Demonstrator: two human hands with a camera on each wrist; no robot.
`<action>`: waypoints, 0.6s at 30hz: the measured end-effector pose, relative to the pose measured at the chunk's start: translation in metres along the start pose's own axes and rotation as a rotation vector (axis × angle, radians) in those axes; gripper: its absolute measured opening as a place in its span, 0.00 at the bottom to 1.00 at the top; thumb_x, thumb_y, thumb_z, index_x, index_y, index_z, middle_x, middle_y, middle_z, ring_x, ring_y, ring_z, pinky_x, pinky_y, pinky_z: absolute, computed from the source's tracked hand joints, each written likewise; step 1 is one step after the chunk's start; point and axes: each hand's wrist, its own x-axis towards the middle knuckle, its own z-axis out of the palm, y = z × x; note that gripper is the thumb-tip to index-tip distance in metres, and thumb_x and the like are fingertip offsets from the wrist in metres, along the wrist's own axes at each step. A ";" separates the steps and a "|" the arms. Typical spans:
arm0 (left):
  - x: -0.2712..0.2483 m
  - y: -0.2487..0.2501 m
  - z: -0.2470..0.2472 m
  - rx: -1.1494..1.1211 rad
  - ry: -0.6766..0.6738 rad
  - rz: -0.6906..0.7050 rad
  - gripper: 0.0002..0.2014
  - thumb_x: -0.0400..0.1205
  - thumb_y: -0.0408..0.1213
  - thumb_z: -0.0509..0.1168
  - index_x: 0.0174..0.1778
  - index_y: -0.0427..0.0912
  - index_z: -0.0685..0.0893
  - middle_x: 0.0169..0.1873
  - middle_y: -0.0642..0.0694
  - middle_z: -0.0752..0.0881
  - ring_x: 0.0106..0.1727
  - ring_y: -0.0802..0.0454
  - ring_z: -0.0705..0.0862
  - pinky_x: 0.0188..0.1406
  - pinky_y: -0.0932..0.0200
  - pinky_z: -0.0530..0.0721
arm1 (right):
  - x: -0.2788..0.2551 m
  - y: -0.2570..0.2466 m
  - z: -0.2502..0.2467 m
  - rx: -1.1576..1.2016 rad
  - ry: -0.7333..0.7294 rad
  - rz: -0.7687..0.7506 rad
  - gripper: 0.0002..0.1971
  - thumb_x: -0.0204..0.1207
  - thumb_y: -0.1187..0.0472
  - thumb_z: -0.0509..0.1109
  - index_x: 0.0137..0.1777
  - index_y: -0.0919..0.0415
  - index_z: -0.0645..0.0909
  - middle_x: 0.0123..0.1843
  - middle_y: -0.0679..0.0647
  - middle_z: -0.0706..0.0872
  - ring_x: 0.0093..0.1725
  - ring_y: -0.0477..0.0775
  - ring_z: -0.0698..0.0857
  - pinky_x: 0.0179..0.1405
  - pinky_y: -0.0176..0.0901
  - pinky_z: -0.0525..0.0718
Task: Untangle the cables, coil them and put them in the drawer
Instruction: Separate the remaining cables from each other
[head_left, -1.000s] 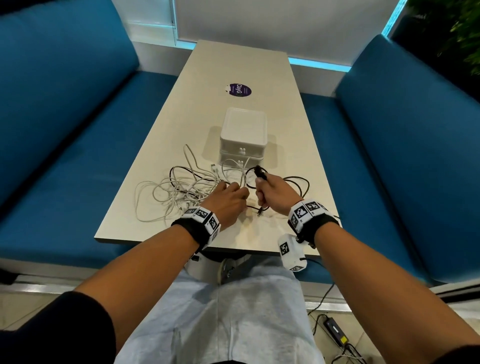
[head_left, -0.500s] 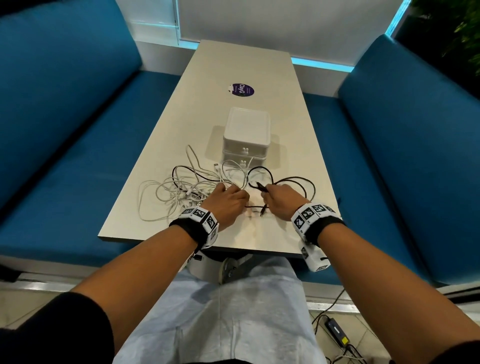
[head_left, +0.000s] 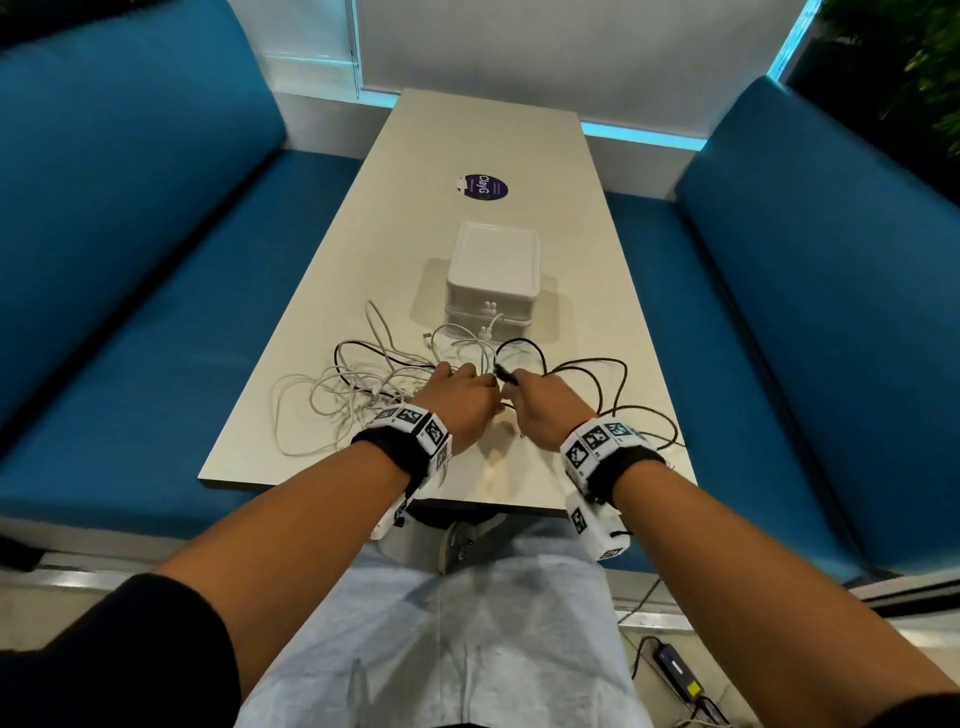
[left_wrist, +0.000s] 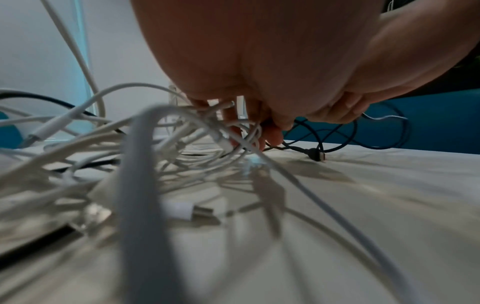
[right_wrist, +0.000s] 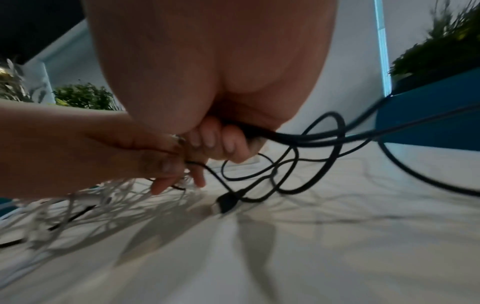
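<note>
A tangle of white cables (head_left: 343, 395) (left_wrist: 145, 144) lies on the beige table (head_left: 467, 124) near its front edge, with a black cable (head_left: 602, 369) (right_wrist: 311, 139) looping to the right. My left hand (head_left: 457, 395) (left_wrist: 249, 131) is down in the white tangle, fingers curled round several strands. My right hand (head_left: 540, 400) (right_wrist: 221, 144) grips the black cable in its fist, one black plug (head_left: 506, 375) sticking out past the thumb. Another black plug (right_wrist: 228, 200) (left_wrist: 318, 157) lies on the table. A small white drawer unit (head_left: 491, 283) stands just behind the cables, its drawers closed.
Blue bench seats (head_left: 156, 322) (head_left: 779, 338) flank the table on both sides. A purple round sticker (head_left: 483, 186) is on the tabletop behind the drawer unit. A power adapter (head_left: 680, 675) with cord lies on the floor at lower right.
My right hand has lowered toward the table and drawn the black cable rightward, its loops spreading further to the right. The left hand stays in the white tangle.
</note>
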 end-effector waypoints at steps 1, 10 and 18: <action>0.000 0.000 0.000 -0.004 -0.010 0.000 0.12 0.87 0.39 0.54 0.59 0.50 0.82 0.58 0.50 0.81 0.60 0.44 0.75 0.59 0.44 0.70 | 0.001 -0.002 0.005 0.011 -0.014 -0.005 0.13 0.87 0.55 0.55 0.56 0.62 0.77 0.51 0.66 0.87 0.51 0.69 0.84 0.45 0.52 0.79; 0.003 -0.013 0.012 -0.113 -0.031 -0.048 0.07 0.89 0.44 0.57 0.56 0.49 0.79 0.54 0.51 0.83 0.59 0.45 0.74 0.55 0.44 0.70 | -0.002 0.014 0.002 0.109 -0.089 0.008 0.12 0.84 0.51 0.60 0.43 0.52 0.82 0.43 0.54 0.88 0.44 0.57 0.86 0.42 0.45 0.76; -0.009 -0.032 0.018 -0.080 -0.064 -0.065 0.11 0.90 0.47 0.54 0.58 0.53 0.81 0.55 0.52 0.84 0.59 0.45 0.72 0.57 0.44 0.70 | -0.018 0.067 -0.024 -0.263 0.009 0.279 0.16 0.87 0.50 0.56 0.61 0.56 0.80 0.54 0.60 0.85 0.51 0.65 0.85 0.42 0.48 0.78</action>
